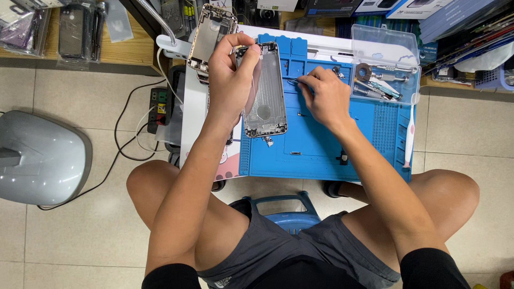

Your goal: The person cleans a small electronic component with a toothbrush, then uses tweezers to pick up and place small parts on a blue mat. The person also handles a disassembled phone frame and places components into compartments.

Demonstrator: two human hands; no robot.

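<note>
seen from above, a person seated on a blue stool (284,211) works at a small white table (194,107). the left hand (231,80) is clamped on a stripped silver phone housing (266,91), thumb across its top edge, fingers behind, holding it tilted up over the left part of a blue repair mat (321,152). the right hand (324,96) rests on the mat just beside the housing, fingers pinched together on thin metal tweezers (292,80) whose tip points toward the housing. a second bare phone frame (211,37) leans at the table's back-left corner, nr a lamp's grey gooseneck (160,21). back right, a clear plastic box (385,64) w/ lid open holds screwdriver bits & a tape roll; a white-pink brush (409,136) lies along the mat's right edge. clear bagged phone parts (75,29) sit on a wooden shelf upper left; dark blue cartons (455,16) stack upper right. a black power strip (158,109) w/ a yellow-red label lies on the tile floor.
</note>
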